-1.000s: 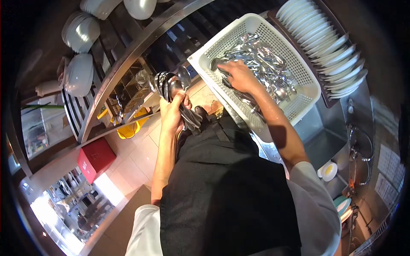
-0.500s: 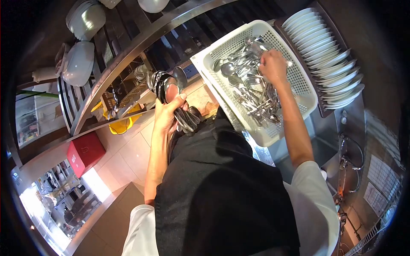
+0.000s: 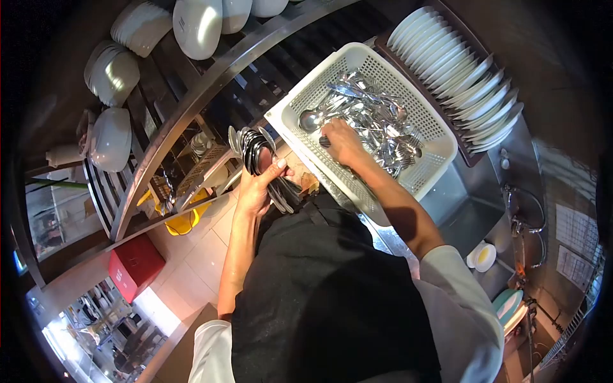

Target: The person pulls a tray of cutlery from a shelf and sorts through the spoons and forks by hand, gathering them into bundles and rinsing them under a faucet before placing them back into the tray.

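My left hand (image 3: 260,185) is closed round a thick bundle of metal spoons (image 3: 253,145), their nested bowls pointing up and the handles below the fist. My right hand (image 3: 345,142) is inside a white perforated plastic basket (image 3: 437,171), near its left wall. Its fingers are bent round a spoon (image 3: 324,141), of which only a dark rounded end shows. Loose cutlery (image 3: 377,108), mostly forks and spoons, lies heaped in the basket. A larger round-bowled spoon (image 3: 311,121) rests just beyond my right fingers.
White plates (image 3: 456,76) stand in a row in a brown rack right of the basket. Below is a metal sink (image 3: 469,214) with a tap (image 3: 520,226). Stacked white bowls (image 3: 113,73) sit on the slatted shelf at left. A red box (image 3: 135,265) is lower left.
My right hand has moved left across the basket, from the far right part of the heap to near the left wall. My left hand still grips the spoons. The view has shifted somewhat.
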The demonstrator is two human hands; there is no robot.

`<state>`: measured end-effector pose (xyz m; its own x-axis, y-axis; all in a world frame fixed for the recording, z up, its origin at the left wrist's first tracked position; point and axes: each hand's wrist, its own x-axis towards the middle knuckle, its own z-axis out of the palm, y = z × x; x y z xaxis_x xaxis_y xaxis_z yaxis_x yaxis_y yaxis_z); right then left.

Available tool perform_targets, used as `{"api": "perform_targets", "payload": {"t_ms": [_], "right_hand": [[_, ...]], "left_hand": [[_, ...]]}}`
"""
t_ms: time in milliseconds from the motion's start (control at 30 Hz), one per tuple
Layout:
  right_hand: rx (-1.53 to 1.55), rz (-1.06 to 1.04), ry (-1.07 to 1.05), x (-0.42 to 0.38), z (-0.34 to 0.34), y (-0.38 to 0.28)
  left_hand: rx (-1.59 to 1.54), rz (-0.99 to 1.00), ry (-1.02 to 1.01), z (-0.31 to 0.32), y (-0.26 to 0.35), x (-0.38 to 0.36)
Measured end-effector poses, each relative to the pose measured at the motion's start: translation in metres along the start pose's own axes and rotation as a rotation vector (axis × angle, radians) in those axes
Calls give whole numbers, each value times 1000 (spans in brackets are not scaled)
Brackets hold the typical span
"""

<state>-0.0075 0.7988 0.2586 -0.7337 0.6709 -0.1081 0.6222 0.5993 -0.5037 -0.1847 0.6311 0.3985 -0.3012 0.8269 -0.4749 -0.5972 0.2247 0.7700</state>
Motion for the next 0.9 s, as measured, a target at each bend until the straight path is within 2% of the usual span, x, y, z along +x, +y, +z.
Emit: {"api": "perform_targets", "payload": {"t_ms": [200, 233, 300, 400, 433, 467, 500, 533, 567, 600, 633, 667, 733, 767, 833, 900], "right_hand": [[342, -32, 203, -25, -65, 15], [343, -23, 208, -29, -82, 4], [464, 59, 354, -42, -122, -22], [483, -205, 524, -48, -149, -62], [524, -257, 496, -50, -154, -77], [559, -263, 496, -50, -151, -93], [601, -277, 491, -49, -148, -104], [610, -277, 494, -49, -143, -103], [688, -233, 525, -46, -133, -100], [769, -191, 550, -44, -128, -100], [1119, 106, 435, -49, -132, -96], [1225, 21, 593, -41, -117, -70], [1149, 227, 556, -31, -111, -19], [570, 347, 484, -30, -106, 1], [115, 218, 585, -17, -83, 11], [303, 153, 324, 9, -51, 6]], "left_hand": [[116, 36, -163, 22, 12, 6], [141, 50, -183, 27, 12, 9], [152, 58, -211, 34, 7, 20], [158, 30, -253, 46, -4, 33], [179, 20, -273, 44, -10, 39], [243, 27, -249, 42, -17, 45], [200, 113, -289, 51, -17, 42], [95, 106, -179, 61, -20, 36], [-8, 104, -66, 67, -21, 31], [46, 31, -131, 69, -12, 27], [-34, -16, -202, 56, -23, 35], [-90, 2, -204, 41, -32, 39], [-148, -10, -154, 23, -28, 36], [-150, -45, -102, 13, -21, 31], [-146, -16, -19, -1, -10, 17], [-216, 45, -10, -8, -5, 6]]}}
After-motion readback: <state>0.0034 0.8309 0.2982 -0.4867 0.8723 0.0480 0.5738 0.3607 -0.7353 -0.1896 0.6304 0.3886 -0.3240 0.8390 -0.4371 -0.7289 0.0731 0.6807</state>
